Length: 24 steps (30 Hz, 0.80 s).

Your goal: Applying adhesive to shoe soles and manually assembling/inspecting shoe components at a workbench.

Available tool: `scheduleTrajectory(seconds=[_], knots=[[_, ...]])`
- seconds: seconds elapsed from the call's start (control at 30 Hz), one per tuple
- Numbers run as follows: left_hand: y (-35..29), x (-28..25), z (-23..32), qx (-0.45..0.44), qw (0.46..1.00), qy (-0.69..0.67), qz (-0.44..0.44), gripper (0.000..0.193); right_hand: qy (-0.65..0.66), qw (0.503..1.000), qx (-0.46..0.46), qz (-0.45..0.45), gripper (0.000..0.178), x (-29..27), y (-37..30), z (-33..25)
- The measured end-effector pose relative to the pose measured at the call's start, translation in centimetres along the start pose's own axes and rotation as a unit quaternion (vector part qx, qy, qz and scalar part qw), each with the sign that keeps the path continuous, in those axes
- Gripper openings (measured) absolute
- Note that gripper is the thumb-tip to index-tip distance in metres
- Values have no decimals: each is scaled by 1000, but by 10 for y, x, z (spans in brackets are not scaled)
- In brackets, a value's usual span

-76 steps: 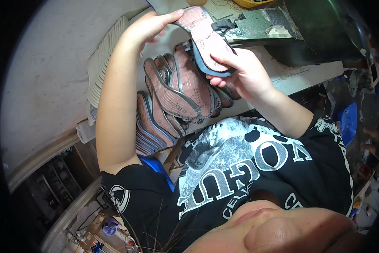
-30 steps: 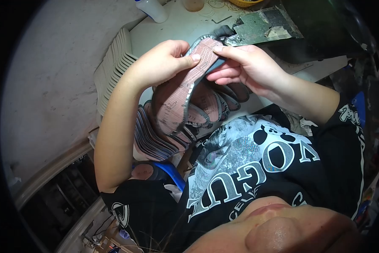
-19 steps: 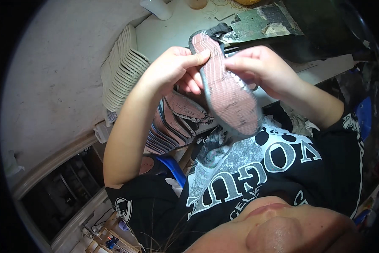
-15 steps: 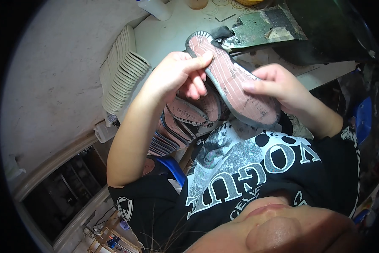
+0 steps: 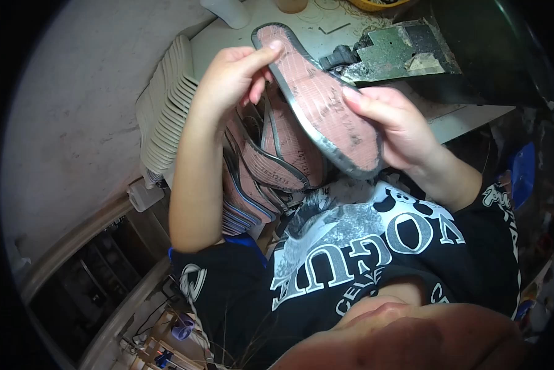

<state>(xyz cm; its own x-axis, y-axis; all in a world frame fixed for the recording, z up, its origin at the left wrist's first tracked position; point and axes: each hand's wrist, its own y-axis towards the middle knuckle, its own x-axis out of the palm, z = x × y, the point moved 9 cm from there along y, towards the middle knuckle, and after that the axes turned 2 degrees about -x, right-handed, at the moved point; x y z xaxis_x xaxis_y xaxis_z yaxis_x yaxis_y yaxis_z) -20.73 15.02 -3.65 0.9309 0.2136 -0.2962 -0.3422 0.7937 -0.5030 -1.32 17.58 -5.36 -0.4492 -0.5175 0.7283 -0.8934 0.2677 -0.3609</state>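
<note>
A pink shoe insole (image 5: 317, 102) with a dark grey edge is held up slantwise in front of me, its faintly lined face turned to view. At the narrow far end, my left hand (image 5: 234, 73) pinches it with the thumb on the pink face. My right hand (image 5: 397, 120) grips the wide near end along its right edge, thumb on top and fingers behind, mostly hidden. Below my left hand, several similar pink insoles (image 5: 277, 172) with dark edges lie in an overlapping pile, partly covered by the held one.
A long row of cream, sole-shaped pieces (image 5: 163, 120) leans along the wall at left. Beyond my right hand, a worn green metal machine part (image 5: 394, 52) stands on the pale table (image 5: 221, 46). A hex key (image 5: 334, 28), a white bottle (image 5: 228, 12) and a yellow basket (image 5: 372, 5) are farther back.
Both hands have moved left with the insole, its narrow end also shifting farther away. The right thumb has moved up along the insole, and more of the pile beneath shows.
</note>
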Motion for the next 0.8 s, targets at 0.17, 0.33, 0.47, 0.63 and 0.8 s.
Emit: scheduleTrajectory(seconds=[0.17, 0.33, 0.47, 0.63, 0.8], knots=[[-56, 4, 26, 147, 928, -337, 59, 21, -186, 975, -47, -114, 26, 43, -8, -7], [-80, 10, 10, 211, 896, -361, 148, 15, -365, 903, -226, -38, 30, 40, -7, -33], [-97, 26, 11, 261, 917, -193, 233, 23, -450, 856, -247, -60, 27, 52, -2, -37], [-125, 38, 27, 430, 826, -132, 339, 40, -246, 952, -143, -111, 19, 47, 0, -8], [-137, 43, 21, 473, 794, -165, 344, 38, -199, 963, -132, -120, 20, 40, 0, 6]])
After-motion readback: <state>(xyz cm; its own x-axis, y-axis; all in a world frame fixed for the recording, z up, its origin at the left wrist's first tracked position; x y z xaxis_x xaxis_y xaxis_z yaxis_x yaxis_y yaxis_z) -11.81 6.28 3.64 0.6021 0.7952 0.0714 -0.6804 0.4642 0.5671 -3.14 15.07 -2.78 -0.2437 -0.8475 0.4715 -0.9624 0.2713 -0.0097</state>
